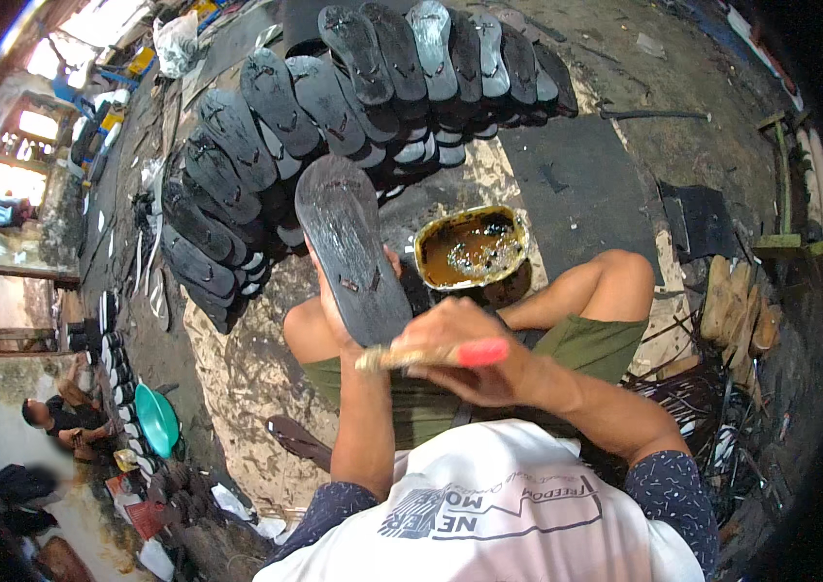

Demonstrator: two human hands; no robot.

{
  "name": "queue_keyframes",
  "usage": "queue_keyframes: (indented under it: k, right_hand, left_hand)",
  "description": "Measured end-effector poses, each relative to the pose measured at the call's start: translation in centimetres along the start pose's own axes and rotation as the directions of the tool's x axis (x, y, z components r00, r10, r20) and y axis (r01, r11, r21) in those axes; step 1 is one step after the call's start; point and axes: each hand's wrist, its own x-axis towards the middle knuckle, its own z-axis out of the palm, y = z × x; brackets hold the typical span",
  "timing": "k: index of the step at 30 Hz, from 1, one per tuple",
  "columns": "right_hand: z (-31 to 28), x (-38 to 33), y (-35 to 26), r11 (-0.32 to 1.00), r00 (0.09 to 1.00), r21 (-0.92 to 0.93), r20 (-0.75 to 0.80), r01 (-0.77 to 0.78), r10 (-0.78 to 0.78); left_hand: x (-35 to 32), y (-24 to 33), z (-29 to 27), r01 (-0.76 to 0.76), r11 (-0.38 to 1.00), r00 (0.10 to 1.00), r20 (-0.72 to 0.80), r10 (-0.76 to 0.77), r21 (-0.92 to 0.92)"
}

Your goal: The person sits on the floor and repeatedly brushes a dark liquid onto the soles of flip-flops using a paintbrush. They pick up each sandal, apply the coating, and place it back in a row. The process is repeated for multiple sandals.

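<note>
My left hand (326,301) holds a dark grey flip-flop sole (342,228) from beneath, its fingers wrapped round the edges. The sole's upper face is turned up and looks wet and shiny toward the toe end. My right hand (460,351) is closed round a brush (431,355) with a red handle end, and its pale, glue-stained tip is close to the sole's near end. Whether the tip touches the sole, I cannot tell. Just beyond my right hand stands an open rectangular tin (418,254) with brown liquid and dark crust inside.
Stacks of black and grey soles (280,102) curve round the far side and left. A flat black sheet (581,194) lies right of the tin. Wooden shoe forms (727,301) are at right. A brown sandal (297,441), a green basin (157,419) and a seated person (72,412) are at left.
</note>
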Motion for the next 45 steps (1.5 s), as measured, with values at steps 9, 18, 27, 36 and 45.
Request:
queue_keyframes:
  k: [9, 18, 27, 36, 45]
  right_hand:
    - [-2.7, 6.5, 7.4, 0.922, 0.953, -0.377, -0.234, 0.092, -0.191]
    - [0.6, 2.0, 4.2, 0.971, 0.974, -0.229, -0.226, -0.074, 0.021]
    - [-5.6, 11.0, 5.1, 0.936, 0.849, 0.11, -0.394, -0.335, 0.351]
    - [1.1, 4.7, 5.7, 0.994, 0.993, -0.044, -0.063, 0.1, -0.103]
    - [3.4, 2.3, -0.1, 0.984, 0.985, 0.162, 0.167, -0.08, 0.052]
  left_hand:
    - [-3.6, -3.0, 1.7, -0.026, 0.999, 0.999, 0.026, 0.025, 0.04]
    - [-3.2, -2.9, 1.4, 0.01, 1.0, 0.988, 0.152, -0.015, 0.029]
    - [-6.0, 0.7, -2.7, -0.141, 0.815, 0.967, 0.254, -0.007, 0.562]
    - [-3.9, -0.2, -0.6, -0.126, 0.939, 0.992, 0.065, 0.111, 0.321]
    - [-1.6, 5.6, -1.7, -0.263, 0.961, 0.965, -0.027, 0.262, -0.081]
